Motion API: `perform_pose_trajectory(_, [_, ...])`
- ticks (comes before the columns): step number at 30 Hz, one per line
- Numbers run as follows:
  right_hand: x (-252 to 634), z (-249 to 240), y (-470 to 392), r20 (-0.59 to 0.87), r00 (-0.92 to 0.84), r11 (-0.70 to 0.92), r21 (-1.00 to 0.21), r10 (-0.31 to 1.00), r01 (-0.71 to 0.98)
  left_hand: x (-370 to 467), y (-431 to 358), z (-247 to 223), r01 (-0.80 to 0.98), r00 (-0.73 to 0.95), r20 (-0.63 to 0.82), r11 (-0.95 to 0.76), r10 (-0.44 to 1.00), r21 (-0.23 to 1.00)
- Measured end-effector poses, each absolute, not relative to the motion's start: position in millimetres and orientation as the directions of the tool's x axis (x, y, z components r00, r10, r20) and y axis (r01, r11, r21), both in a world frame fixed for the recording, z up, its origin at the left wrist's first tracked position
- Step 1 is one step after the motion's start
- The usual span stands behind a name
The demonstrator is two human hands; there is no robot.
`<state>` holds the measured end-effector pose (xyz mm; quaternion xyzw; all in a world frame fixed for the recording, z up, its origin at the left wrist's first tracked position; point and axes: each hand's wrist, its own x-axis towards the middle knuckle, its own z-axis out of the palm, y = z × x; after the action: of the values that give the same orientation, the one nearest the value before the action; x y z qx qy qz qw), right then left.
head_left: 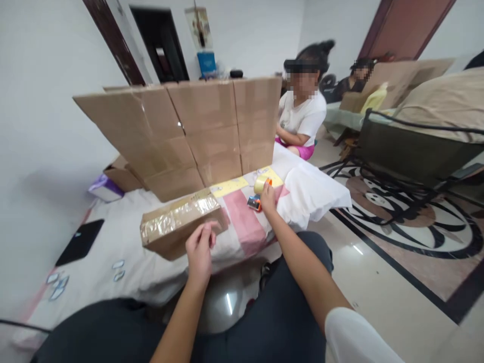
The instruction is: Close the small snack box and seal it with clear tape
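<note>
- While a flat black rectangular item [80, 242] lies at the left of the frame, a brown cardboard box [180, 224] with shiny tape on top sits left of centre.
- At lower centre, the left hand [200, 247] curls its fingers narrowly beside the box's right end; whether it touches or holds anything, I cannot tell.
- Right of centre, a round yellowish tape roll [260, 184] with an orange side is gripped by the right hand [268, 196].
</note>
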<state>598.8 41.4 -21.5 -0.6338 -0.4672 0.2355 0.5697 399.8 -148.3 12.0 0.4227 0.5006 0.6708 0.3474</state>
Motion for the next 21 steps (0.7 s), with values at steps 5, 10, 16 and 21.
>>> perform_pose_trajectory(5, [594.5, -15.6, 24.3, 0.308, 0.6, 0.085, -0.925, 0.739, 0.37, 390.4, -144.7, 17.4, -0.064, -0.324, 0.198, -0.231, 0.925, 0.971])
perform_pose_trajectory(10, [558.5, 30.4, -39.0, 0.503, -0.097, 0.512, -0.846, 0.859, 0.15, 386.2, -145.7, 18.8, -0.008, -0.284, 0.196, -0.206, 0.939, 0.978])
perform_pose_trajectory(16, [507.6, 55.8, -90.5, 0.42, -0.461, 0.502, -0.862, 0.781, 0.065, 374.3, -150.4, 29.5, 0.149, -0.276, 0.261, -0.228, 0.925, 0.962])
perform_pose_trajectory(21, [500.4, 67.8, -94.5, 0.555, -0.466, 0.662, -0.744, 0.689, 0.093, 359.3, -157.1, 34.7, 0.425, -0.272, 0.341, -0.206, 0.9, 0.881])
